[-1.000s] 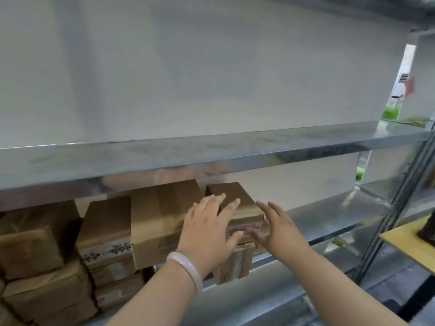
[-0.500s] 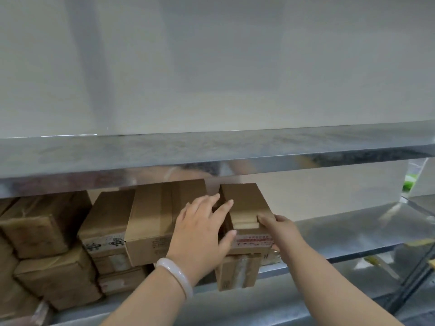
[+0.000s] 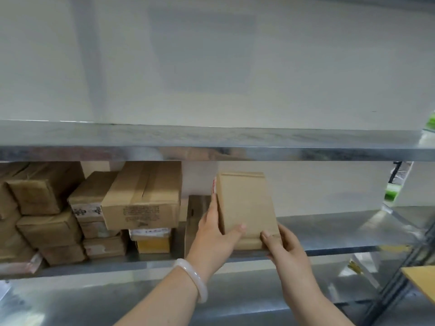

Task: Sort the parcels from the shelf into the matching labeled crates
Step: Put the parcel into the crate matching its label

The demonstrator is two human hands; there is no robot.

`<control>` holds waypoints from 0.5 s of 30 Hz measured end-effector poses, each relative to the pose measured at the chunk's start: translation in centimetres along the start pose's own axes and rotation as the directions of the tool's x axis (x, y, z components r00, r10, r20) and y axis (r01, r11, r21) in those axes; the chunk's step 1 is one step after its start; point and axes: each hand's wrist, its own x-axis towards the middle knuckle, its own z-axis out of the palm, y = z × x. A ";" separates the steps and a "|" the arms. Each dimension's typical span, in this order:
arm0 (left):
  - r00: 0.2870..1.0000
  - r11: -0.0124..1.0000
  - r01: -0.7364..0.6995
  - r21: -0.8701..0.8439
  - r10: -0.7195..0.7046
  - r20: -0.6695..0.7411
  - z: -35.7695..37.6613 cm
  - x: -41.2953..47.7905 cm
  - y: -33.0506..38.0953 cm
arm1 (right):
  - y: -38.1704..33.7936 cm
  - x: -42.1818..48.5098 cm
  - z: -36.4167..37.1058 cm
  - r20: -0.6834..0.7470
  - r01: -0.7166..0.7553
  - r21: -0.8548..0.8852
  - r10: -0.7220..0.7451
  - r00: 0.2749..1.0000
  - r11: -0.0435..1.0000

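Note:
A small brown cardboard parcel (image 3: pixel 244 205) is tipped up on end in front of the metal shelf (image 3: pixel 341 234), its plain side facing me and a red-printed label showing on its left edge. My left hand (image 3: pixel 216 238), with a pale bangle on the wrist, grips the parcel's left side, thumb across the front. My right hand (image 3: pixel 284 248) holds its lower right corner. Several more brown parcels (image 3: pixel 143 196) are stacked on the shelf to the left. No crates are in view.
An upper metal shelf board (image 3: pixel 211 144) runs across just above the parcel. Another narrow parcel (image 3: pixel 195 220) stands upright right behind my left hand. A yellow-wood surface (image 3: pixel 421 281) pokes in at the lower right, beside the shelf's upright post.
Both hands closed on the small parcel, lifted it off the one beneath and turned it up on end, drawing it to the right. The view shifted left.

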 end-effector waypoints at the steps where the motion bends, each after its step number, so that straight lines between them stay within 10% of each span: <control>1: 0.999 0.998 -0.013 -0.059 0.011 -0.031 0.2 -0.7 -0.1 | -0.1 -0.3 -0.6 0.008 0.020 0.010 -0.020 1.000 1.000; 9: 0.970 0.984 0.011 -0.179 -0.054 -0.236 -1.0 -8.0 -0.5 | -0.8 -2.1 -0.5 0.494 -0.205 0.125 0.119 0.861 0.971; 15: 0.898 0.985 0.172 -0.031 -0.170 -0.406 -4.6 -12.5 -0.4 | -0.9 -6.8 5.0 0.533 0.296 -0.171 -0.164 0.830 0.940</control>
